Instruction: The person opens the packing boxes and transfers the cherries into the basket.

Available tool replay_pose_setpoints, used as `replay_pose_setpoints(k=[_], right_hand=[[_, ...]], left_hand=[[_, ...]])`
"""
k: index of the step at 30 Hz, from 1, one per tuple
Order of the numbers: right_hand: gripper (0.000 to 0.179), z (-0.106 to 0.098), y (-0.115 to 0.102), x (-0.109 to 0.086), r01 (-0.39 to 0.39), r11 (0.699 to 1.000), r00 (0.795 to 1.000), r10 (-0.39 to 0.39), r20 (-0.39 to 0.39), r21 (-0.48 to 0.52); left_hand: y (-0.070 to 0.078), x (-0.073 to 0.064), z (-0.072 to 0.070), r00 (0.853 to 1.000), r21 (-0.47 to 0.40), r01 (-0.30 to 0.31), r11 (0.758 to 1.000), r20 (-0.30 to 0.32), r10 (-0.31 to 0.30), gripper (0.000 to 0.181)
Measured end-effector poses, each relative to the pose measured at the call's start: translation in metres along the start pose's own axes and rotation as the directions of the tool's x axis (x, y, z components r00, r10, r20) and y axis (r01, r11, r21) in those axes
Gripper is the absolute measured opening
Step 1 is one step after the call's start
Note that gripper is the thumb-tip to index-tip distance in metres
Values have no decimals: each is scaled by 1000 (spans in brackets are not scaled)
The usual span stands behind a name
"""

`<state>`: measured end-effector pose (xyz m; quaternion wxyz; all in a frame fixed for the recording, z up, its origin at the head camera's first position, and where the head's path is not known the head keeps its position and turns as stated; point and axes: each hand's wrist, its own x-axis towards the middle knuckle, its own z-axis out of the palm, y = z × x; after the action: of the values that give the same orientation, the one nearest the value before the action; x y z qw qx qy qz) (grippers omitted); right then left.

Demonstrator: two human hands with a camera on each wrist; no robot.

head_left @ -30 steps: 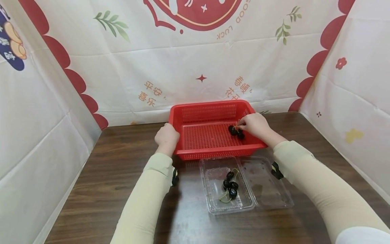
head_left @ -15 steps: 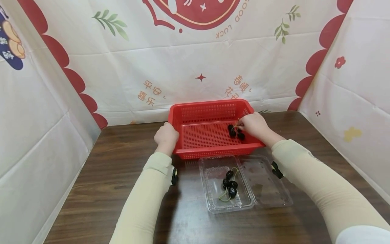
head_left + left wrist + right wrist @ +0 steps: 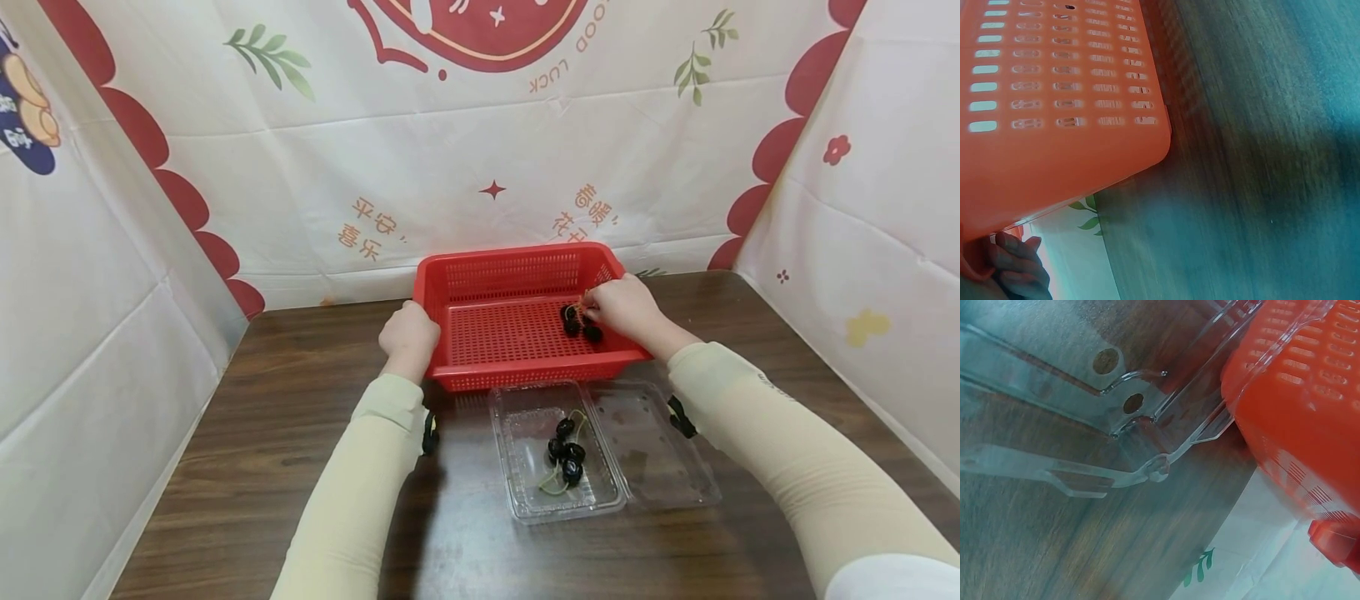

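Note:
In the head view my left hand (image 3: pixel 409 333) grips the left rim of a red plastic basket (image 3: pixel 491 372). The left wrist view has the curled fingers (image 3: pixel 1019 265) at the rim, beside the slotted wall. Over the basket's right end, my right hand (image 3: pixel 624 307) pinches the thin stems of a small bunch of dark cherries (image 3: pixel 572 327). The cherries hang at or rest on the basket floor; I cannot tell which. My right palm and some fingers are hidden from above, and the right wrist view does not include the hand.
A clear plastic clamshell box (image 3: pixel 517 475) lies open in front of the basket, with several dark cherries (image 3: pixel 572 472) in its tray. Its lid (image 3: pixel 652 454) is spread to the right, under my right forearm. Printed cloth (image 3: pixel 450 158) walls the table (image 3: pixel 300 417) behind and at both sides.
The cherries under my right hand have shifted slightly and settled closer together, while the hand stays almost in place. My left hand keeps its grip on the rim.

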<state>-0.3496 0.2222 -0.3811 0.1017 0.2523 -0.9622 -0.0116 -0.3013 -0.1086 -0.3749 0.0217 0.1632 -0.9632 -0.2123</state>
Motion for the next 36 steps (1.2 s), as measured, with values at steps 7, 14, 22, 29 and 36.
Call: replay_pose_setpoints(k=[7,14,22,29,36], right_hand=[[9,-1,-1,-1,-28,998,1000,28,2,48],[17,-9,-2,-4,-72,988,996,79,-46,137],[16,-26,-13,-12,-35,984,989,59,-139,174],[10,-44,-34,-26,127,977,964,-81,-251,170],[6,-60,-64,-46,355,927,875,-285,-392,119]], left_hand=[[1,0,1,1000,10,0,1000,-8,0,28],[2,0,1,1000,11,0,1000,-10,0,27],[1,0,1,1000,0,17,1000,-4,-17,28],[0,3,4,1000,19,11,1000,-13,-10,30],[2,3,3,1000,16,4,1000,-17,-4,29]])
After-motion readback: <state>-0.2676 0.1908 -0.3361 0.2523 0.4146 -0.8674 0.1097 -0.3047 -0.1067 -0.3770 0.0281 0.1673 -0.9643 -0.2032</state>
